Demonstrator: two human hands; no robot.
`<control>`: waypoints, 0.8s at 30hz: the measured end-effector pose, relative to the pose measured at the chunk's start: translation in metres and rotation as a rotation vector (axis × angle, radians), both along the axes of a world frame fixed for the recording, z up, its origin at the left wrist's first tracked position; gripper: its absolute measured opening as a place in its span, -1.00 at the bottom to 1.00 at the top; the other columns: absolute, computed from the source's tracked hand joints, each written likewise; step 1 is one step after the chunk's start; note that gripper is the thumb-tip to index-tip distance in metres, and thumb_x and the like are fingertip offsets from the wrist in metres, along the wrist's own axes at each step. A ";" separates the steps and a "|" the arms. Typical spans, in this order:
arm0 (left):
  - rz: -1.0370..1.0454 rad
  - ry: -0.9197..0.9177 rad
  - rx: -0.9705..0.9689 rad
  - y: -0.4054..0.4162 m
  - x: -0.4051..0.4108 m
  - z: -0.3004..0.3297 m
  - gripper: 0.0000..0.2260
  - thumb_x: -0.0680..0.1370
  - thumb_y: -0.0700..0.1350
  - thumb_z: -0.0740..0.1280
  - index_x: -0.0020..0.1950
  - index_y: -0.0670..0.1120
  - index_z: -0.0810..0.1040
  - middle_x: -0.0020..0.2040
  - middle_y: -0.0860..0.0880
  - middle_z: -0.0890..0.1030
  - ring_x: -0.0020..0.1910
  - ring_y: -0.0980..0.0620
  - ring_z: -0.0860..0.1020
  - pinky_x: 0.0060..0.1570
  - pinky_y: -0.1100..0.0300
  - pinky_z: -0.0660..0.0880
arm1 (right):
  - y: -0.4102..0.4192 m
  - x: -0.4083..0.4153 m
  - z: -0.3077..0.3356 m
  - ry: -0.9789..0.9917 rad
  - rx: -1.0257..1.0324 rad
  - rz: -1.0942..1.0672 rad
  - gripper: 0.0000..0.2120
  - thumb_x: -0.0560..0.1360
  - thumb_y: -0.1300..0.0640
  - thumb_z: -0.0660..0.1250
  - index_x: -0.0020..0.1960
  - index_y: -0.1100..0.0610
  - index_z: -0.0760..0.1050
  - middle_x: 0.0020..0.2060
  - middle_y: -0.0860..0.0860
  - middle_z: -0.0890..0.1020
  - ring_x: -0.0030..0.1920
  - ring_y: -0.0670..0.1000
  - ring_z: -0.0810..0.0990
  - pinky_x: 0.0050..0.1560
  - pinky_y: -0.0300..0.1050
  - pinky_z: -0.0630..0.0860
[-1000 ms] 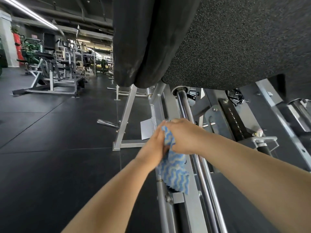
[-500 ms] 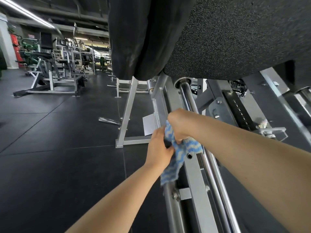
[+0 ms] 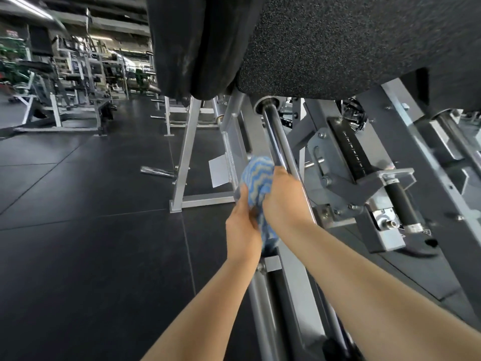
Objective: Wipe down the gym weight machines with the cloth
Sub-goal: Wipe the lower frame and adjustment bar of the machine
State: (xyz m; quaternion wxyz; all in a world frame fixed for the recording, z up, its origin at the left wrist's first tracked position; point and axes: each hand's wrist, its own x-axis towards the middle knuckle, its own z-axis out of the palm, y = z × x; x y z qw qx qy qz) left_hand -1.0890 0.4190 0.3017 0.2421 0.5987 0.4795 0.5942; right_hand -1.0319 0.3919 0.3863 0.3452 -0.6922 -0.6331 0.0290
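Both hands meet at the centre of the frame, bunched around a blue and grey wavy-striped cloth (image 3: 257, 178). The left hand (image 3: 242, 227) grips the lower part of it from the left side, thumb pointing up along the fabric. The right hand (image 3: 283, 199) clutches it from the right, knuckles up against the chrome guide rod (image 3: 279, 142) that slants from the upper middle of the frame down toward the bottom right. The cloth bulges out above the two hands and a tail of it hangs down between the wrists, lying on the grey painted rail (image 3: 299, 290) of the machine just left of the rod. Above, filling the top right of the frame, is the big speckled black footplate (image 3: 351, 43), with a dark padded piece (image 3: 192, 43) beside it at upper centre. At the right a black-handled lever (image 3: 398, 201) sits in a grey bracket, next to a numbered black strip (image 3: 354, 152). A white card (image 3: 218, 171) hangs on the frame just left of the cloth. Black rubber floor (image 3: 91, 230) fills the lower left, and more grey machines (image 3: 78, 87) stand blurred in the upper left.
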 end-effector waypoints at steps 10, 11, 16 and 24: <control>0.116 -0.204 0.288 -0.031 -0.019 0.051 -0.57 0.52 -0.42 0.09 0.36 -0.18 0.41 0.16 0.07 0.45 0.12 0.31 0.39 0.09 0.66 0.22 | -0.034 0.002 -0.015 0.401 0.306 -0.028 -0.59 0.36 0.29 0.42 0.04 0.08 0.25 -0.05 -0.06 0.40 -0.01 -0.03 0.44 -0.12 -0.42 0.39; 0.146 -0.137 0.348 -0.025 -0.022 0.062 -0.55 0.49 -0.43 0.10 0.35 -0.21 0.41 0.20 0.01 0.47 0.16 0.25 0.40 0.13 0.65 0.19 | -0.029 0.003 -0.012 0.302 0.317 -0.068 -0.51 0.32 0.21 0.48 0.10 0.11 0.25 0.02 -0.04 0.35 0.07 0.02 0.37 0.02 -0.30 0.36; -0.196 0.433 0.248 0.024 -0.022 0.093 -0.70 0.52 -0.23 0.22 0.25 -0.24 0.48 0.12 -0.22 0.56 0.12 -0.11 0.51 0.05 0.29 0.31 | -0.008 0.024 0.012 0.135 0.098 -0.164 -0.18 0.25 -0.02 0.54 0.34 0.17 0.17 0.33 0.11 0.20 0.32 0.15 0.20 0.27 -0.05 0.23; -0.139 0.425 0.186 0.044 -0.012 0.073 -0.71 0.43 -0.22 0.37 0.12 -0.09 0.43 -0.05 -0.05 0.57 -0.05 -0.03 0.53 -0.11 0.17 0.40 | -0.014 0.050 -0.032 0.311 0.023 0.052 0.09 0.24 -0.06 0.56 0.52 0.01 -0.09 0.35 0.09 0.22 0.35 0.08 0.26 0.34 0.00 0.30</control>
